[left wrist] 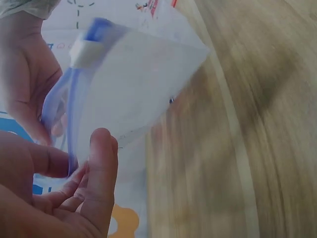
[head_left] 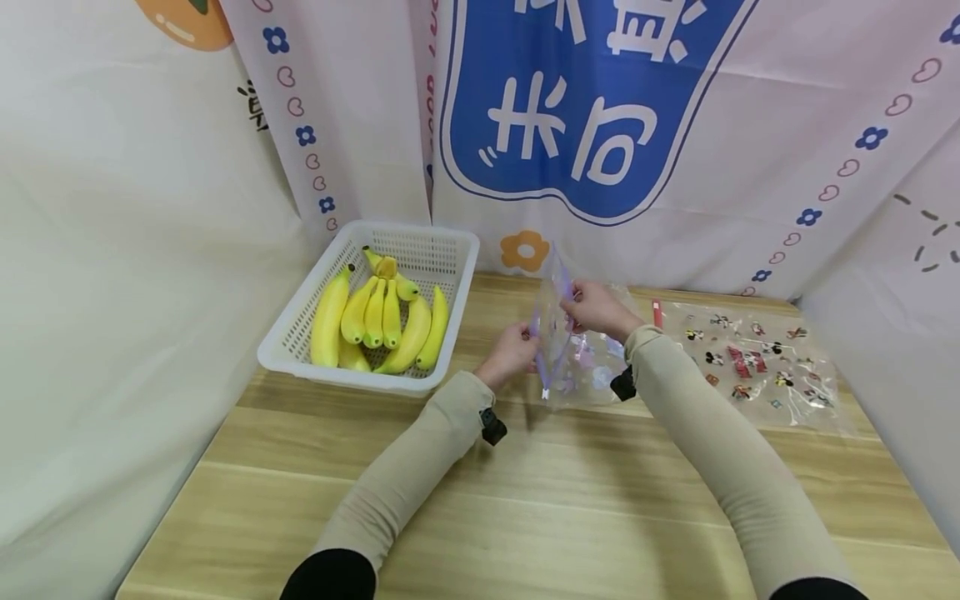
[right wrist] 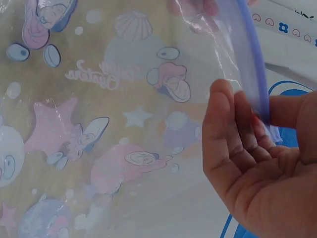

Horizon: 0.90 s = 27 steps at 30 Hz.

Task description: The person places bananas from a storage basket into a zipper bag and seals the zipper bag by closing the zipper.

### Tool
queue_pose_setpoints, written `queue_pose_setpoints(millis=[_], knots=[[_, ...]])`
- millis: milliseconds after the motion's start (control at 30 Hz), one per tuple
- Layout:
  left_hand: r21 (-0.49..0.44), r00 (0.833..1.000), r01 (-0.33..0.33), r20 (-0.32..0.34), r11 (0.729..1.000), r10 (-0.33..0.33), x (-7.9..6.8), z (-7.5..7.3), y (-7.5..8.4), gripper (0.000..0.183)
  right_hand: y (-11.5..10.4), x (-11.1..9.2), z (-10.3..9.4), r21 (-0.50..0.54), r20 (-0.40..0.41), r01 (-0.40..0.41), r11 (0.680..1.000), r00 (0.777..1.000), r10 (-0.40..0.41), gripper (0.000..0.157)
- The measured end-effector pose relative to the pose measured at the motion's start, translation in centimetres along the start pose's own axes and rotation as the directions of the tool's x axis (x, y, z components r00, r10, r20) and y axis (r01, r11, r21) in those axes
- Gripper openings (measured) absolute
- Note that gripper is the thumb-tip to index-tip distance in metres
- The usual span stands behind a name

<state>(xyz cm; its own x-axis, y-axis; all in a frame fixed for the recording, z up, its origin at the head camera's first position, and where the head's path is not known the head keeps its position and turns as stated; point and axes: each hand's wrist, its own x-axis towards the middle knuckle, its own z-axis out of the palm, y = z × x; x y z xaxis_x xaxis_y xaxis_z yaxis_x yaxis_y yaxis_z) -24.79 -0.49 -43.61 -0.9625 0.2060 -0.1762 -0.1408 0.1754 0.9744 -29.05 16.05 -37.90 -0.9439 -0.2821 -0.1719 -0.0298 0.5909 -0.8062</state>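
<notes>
A clear zip bag (head_left: 558, 358) with a purple zip edge and pink and lilac sea-themed prints stands tilted above the table, its mouth parted. My left hand (head_left: 512, 354) pinches one side of the mouth between thumb and fingers. On the opposite side, my right hand (head_left: 598, 310) pinches the other purple edge. A white slider (left wrist: 86, 53) sits at one end of the zip in the left wrist view. Shell and star prints on the bag panel (right wrist: 99, 124) fill much of the right wrist view.
Left of the hands stands a white slotted basket (head_left: 360, 377) holding several yellow bananas (head_left: 330, 321). A second clear bag (head_left: 750, 358) with small cartoon prints and a red slider lies flat at the right. Behind the wooden table (head_left: 480, 517) hangs a printed cloth (head_left: 375, 125).
</notes>
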Motion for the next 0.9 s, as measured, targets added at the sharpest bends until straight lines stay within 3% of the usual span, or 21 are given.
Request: queue_pose_setpoints(millis=[133,300,500,733,900], knots=[[-0.031,1.000,0.019,-0.022,0.999,-0.019,0.1,-0.2,0.1,0.027,0.0,-0.2,-0.3,-0.074,-0.071,0.021,0.997,0.997,-0.027,0.015],[-0.014,0.998,-0.021,-0.057,1.000,0.020,0.0,-0.5,0.5,0.023,-0.1,-0.5,-1.0,-0.155,-0.119,0.029,0.987,0.992,-0.047,0.019],[0.045,0.989,-0.086,-0.114,0.995,0.091,-0.2,-0.8,1.1,0.021,-0.7,-1.2,-1.7,-0.125,-0.147,0.056,0.991,0.986,-0.074,0.017],[0.042,0.981,-0.098,-0.161,0.994,0.103,-0.1,-1.7,1.7,0.023,-0.9,-1.7,-3.6,-0.137,-0.216,0.119,0.983,0.965,-0.147,0.026],[0.024,0.979,-0.085,-0.181,0.996,0.088,0.0,-2.4,1.5,0.025,-0.5,-2.3,-5.3,-0.105,-0.228,0.059,0.993,0.970,-0.081,0.031]])
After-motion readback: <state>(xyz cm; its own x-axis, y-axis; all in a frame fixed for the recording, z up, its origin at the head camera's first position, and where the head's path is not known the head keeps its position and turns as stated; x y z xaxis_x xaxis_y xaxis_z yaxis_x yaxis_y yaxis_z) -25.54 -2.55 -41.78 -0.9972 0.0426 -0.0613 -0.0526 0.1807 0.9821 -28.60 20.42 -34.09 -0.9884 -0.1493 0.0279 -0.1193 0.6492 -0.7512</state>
